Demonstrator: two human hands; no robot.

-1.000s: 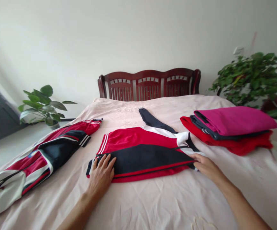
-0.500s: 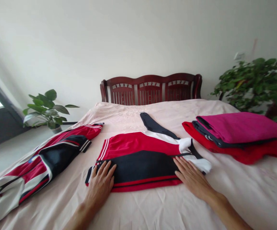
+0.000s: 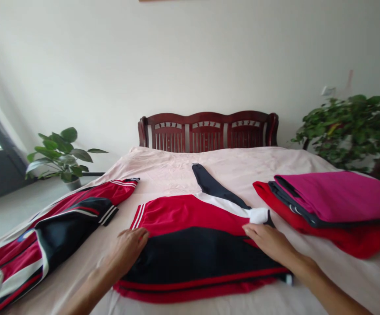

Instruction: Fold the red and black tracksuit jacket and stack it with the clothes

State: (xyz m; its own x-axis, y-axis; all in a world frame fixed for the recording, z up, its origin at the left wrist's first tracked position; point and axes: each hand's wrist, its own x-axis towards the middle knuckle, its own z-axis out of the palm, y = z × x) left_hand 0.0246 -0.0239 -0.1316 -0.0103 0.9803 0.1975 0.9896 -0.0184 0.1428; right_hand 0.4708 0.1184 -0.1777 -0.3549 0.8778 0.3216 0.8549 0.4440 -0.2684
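Note:
A red, black and white track jacket lies sideways in front of me, with its striped hem to the left and white collar to the right. One dark sleeve stretches away toward the headboard, while a broad black part crosses the near side. At the hem end, my left hand is closed with curled fingers on the jacket's edge. My right hand pinches the jacket just below the white collar. The cloth right under both hands is partly hidden by the fingers.
Another striped jacket lies spread at the left. A stack of folded clothes, with a magenta piece on top, sits at the right. Beyond the pink bedsheet rises a wooden headboard. Potted plants flank the bed.
Both hands have gone from lying flat on the jacket to closed on it, and have lifted slightly. The black part now looks wider and nearer. The view has tilted up a little.

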